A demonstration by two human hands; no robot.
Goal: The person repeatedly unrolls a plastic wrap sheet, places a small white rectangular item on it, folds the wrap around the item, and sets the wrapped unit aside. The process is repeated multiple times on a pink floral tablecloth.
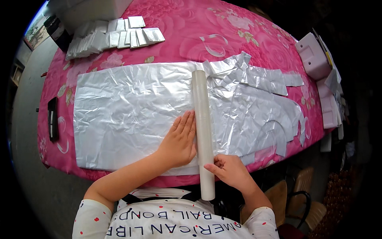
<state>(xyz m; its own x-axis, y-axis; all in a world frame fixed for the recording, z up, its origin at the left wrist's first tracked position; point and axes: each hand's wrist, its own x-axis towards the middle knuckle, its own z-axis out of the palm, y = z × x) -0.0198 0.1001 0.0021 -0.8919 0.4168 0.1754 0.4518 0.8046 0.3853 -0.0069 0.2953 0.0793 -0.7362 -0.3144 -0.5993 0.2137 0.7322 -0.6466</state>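
Observation:
A stack of thin silvery-white plastic bags point(131, 111) lies spread flat, creased, with cut handle strips at its right end. Across it, running away from me, rests a long pale cylinder point(203, 119), like a tube or roll; its near end juts past the table edge. My left hand point(181, 141) lies flat on the plastic, fingers stretched out and close together, right beside the cylinder's left side. At the cylinder's lower part, my right hand point(227, 169) has its thumb on the surface and its other fingers curled in at the right side.
A pink flowered cloth point(179, 44) covers the table. Folded silvery packets point(119, 38) sit in rows at the far left, before a white box point(91, 14). A black holder-like object point(52, 119) lies at the left edge. Pinkish-white containers point(314, 57) stand at the right edge; chairs point(298, 191) are below.

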